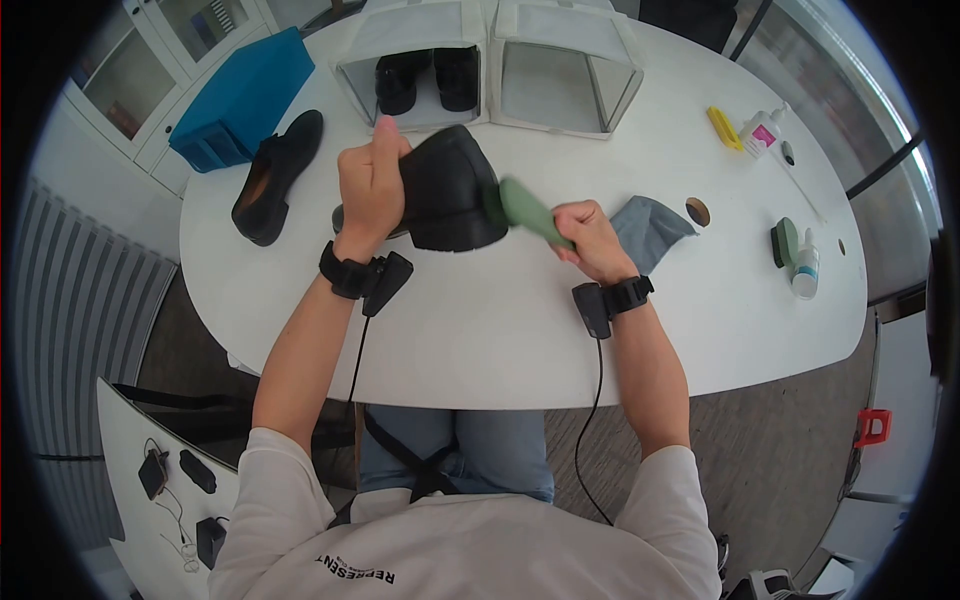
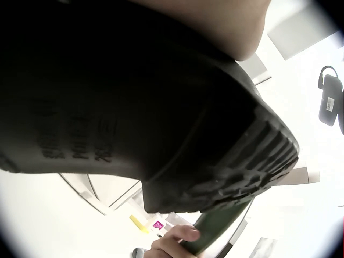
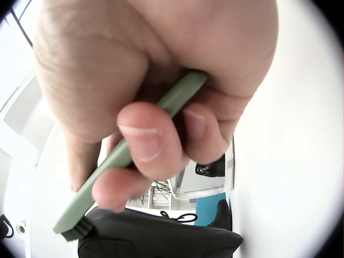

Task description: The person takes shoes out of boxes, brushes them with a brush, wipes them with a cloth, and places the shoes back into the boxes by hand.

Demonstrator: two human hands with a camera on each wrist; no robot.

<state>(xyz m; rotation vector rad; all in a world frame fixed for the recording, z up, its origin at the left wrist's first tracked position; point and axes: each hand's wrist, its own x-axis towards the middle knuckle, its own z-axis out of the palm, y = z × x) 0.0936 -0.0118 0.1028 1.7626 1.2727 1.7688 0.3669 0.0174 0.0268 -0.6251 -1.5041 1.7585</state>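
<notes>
My left hand [image 1: 372, 185] grips a black leather shoe [image 1: 450, 185] above the table, its heel end turned to the right. A green-handled brush [image 1: 530, 210] is held by the handle in my right hand [image 1: 595, 240]. The brush head is at the heel end of the shoe. In the left wrist view the underside of the shoe [image 2: 177, 134] fills the picture, with a ridged heel and moulded lettering. Up close in the right wrist view, short dark green bristles [image 3: 78, 230] overlap the shoe's edge, and curled fingers [image 3: 145, 142] wrap the handle.
A second black shoe [image 1: 280, 180] lies at the left beside a blue box [image 1: 245, 105]. At the back, two white boxes [image 1: 565, 30] stand open-fronted, the left holding black shoes [image 1: 457, 80]. Rightward are a grey cloth [image 1: 650, 232], another brush [image 1: 785, 243], bottles [image 1: 806, 270] and a yellow object [image 1: 725, 128].
</notes>
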